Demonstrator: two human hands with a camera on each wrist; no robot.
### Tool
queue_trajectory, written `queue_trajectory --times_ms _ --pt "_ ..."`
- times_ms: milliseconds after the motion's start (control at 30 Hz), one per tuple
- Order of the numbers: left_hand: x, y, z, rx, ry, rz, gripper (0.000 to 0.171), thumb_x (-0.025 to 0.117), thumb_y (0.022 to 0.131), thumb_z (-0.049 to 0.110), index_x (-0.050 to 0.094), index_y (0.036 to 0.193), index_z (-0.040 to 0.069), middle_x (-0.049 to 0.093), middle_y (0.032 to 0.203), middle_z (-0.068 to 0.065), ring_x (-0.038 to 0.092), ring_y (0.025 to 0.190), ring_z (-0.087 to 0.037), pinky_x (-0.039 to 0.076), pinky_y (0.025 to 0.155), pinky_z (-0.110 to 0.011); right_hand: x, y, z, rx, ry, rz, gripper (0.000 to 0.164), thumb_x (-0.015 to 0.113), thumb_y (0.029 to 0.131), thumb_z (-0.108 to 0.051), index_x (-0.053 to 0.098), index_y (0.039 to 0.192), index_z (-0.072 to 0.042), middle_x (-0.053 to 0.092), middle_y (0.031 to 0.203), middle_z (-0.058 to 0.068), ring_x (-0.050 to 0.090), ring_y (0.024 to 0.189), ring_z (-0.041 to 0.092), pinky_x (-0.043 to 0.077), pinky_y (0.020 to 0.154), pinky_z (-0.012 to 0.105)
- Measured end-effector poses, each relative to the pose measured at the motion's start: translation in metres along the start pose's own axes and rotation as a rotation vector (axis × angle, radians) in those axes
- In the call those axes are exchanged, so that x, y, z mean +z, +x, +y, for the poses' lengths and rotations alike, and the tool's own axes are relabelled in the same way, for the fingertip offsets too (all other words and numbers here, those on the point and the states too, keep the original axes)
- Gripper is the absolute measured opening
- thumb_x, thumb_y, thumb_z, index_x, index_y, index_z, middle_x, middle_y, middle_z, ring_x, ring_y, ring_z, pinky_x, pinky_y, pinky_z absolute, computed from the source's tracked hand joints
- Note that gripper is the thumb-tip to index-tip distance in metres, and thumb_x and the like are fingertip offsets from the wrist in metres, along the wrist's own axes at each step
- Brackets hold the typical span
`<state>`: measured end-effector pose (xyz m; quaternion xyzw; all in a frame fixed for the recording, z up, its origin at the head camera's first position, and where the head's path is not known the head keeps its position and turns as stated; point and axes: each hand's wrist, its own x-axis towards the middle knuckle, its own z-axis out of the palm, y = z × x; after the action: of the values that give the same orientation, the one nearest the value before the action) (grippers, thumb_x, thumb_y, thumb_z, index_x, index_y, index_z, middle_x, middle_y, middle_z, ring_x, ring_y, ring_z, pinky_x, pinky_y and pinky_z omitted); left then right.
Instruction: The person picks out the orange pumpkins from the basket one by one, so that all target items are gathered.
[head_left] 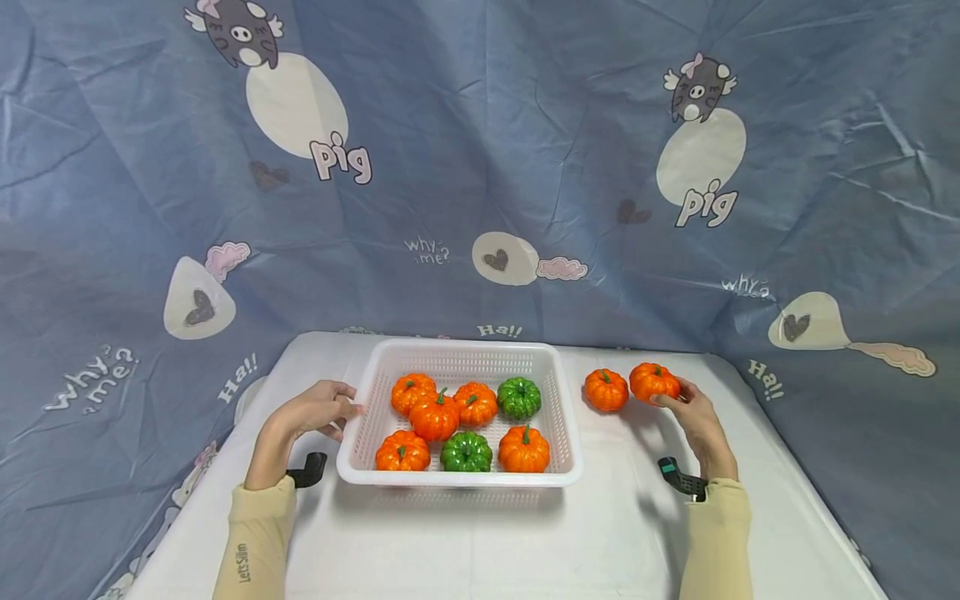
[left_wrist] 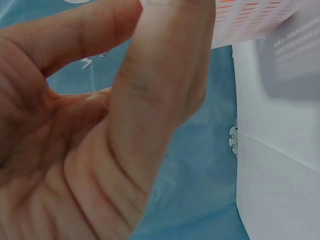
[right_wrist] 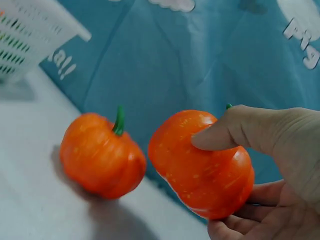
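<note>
A white plastic basket (head_left: pixel 459 479) holds several orange pumpkins, one of them the pumpkin (head_left: pixel 435 415) in the middle, and two green pumpkins (head_left: pixel 467 452). At its left rim, my left hand (head_left: pixel 311 412) has bent fingers on the edge; in the left wrist view the hand (left_wrist: pixel 125 100) fills much of the frame and its fingertips are cut off. To the right of the basket, my right hand (head_left: pixel 699 421) grips an orange pumpkin (head_left: pixel 654 383), thumb on top and fingers beneath, raised above the table. Just left of it, another orange pumpkin (head_left: pixel 606 390) sits on the table.
The white-covered table (head_left: pixel 480 550) lies under everything. A blue cloth printed with pigs and words (head_left: pixel 480 167) hangs behind and down both sides. Dark wrist devices (head_left: pixel 309 471) are worn at the cuffs of the cream sleeves (head_left: pixel 258 533).
</note>
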<state>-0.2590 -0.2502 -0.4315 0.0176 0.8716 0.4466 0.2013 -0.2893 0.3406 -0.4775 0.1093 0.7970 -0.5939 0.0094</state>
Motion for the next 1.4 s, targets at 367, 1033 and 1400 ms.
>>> queue_trajectory --times_ms 367,1033,1400 --pt "-0.001 0.000 0.002 -0.005 -0.008 -0.005 0.058 0.057 0.094 0.015 0.035 0.137 -0.017 0.061 0.110 -0.023 0.062 0.083 -0.022 0.059 0.067 -0.035 0.002 0.009 0.026 0.064 -0.011 0.028 0.083 0.062 0.091 -0.017 0.010 0.152 0.005 0.015 0.156 0.028 0.021 0.142 0.039 0.022 0.118 0.048" --pt "0.000 0.002 0.000 -0.005 -0.007 0.000 0.055 0.057 0.094 0.014 0.038 0.135 -0.016 0.061 0.109 -0.023 0.062 0.082 -0.021 0.058 0.069 -0.036 0.005 0.019 0.043 0.089 -0.059 0.010 0.086 0.060 0.090 -0.009 0.003 0.152 0.007 0.009 0.157 0.029 0.015 0.145 0.042 0.016 0.120 0.051" --pt "0.000 0.002 0.000 -0.012 -0.001 0.000 0.054 0.057 0.094 0.014 0.038 0.135 -0.016 0.062 0.109 -0.022 0.062 0.081 -0.020 0.058 0.068 -0.035 -0.006 0.008 0.024 0.060 -0.074 0.016 0.089 0.059 0.092 -0.012 -0.006 0.152 0.005 -0.005 0.159 0.024 0.000 0.148 0.040 0.012 0.120 0.049"
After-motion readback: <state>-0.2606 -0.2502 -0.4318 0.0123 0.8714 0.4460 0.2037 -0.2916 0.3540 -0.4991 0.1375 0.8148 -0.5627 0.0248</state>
